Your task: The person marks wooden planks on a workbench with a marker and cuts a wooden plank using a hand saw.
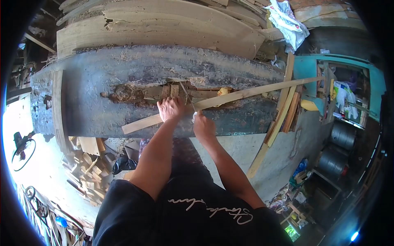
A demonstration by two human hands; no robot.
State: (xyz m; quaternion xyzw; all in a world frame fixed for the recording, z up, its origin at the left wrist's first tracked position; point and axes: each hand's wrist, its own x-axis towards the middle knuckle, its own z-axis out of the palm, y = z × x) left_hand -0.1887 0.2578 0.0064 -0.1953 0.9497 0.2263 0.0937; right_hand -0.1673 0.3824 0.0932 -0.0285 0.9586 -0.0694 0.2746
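A long, narrow wooden strip point(246, 92) lies slantwise across a big dark weathered slab point(86, 90). My left hand point(171, 109) presses down on the strip left of its middle, fingers bent over its far edge. Just to the right, my right hand point(204, 124) is closed round the pale handle of what looks like a handsaw point(187, 93). Its thin blade points away from me and crosses the strip close to my left hand; the tooth edge is too small to make out. Beyond my hands, a rough rotted hollow point(131, 94) in the slab holds short wood pieces.
Wide rough planks point(164, 28) are stacked behind the slab. Upright battens point(283, 106) lean at its right end, near a teal cabinet point(305, 67). A yellow object point(225, 91) sits by the hollow. Wood offcuts point(88, 174) are heaped on the floor at lower left.
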